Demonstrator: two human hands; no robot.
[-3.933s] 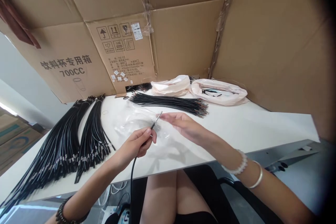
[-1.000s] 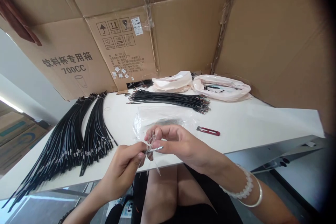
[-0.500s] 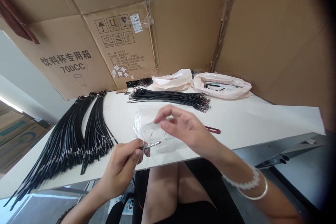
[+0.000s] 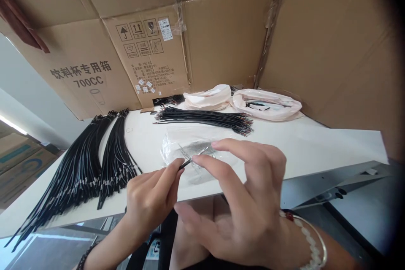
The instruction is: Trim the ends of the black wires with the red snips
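My left hand (image 4: 152, 194) is closed, with thumb and forefinger pinching a thin black cable (image 4: 185, 163). A silvery end sticks out of the cable toward the upper right, and fine strands seem to fan out around it. Near that end is my right hand (image 4: 253, 194), its thumb and fingers spread wide. The forefinger comes close to the silvery part; whether it touches cannot be made out. Behind both hands a clear plastic bag (image 4: 171, 137) lies on the white table (image 4: 341, 143), with small thin pieces that look greyish in it.
Bundles of black cables (image 4: 79, 160) hang over the table's left front edge. Another cable bundle (image 4: 202, 118) lies across the back, before two pinkish-white bags (image 4: 268, 112) with rolled rims. Tall cardboard (image 4: 224, 38) walls off the rear.
My right hand has come closer to the camera and turned, fingers spreading beside the cable end. My left hand has raised the cable slightly. The red object on the table is now hidden.
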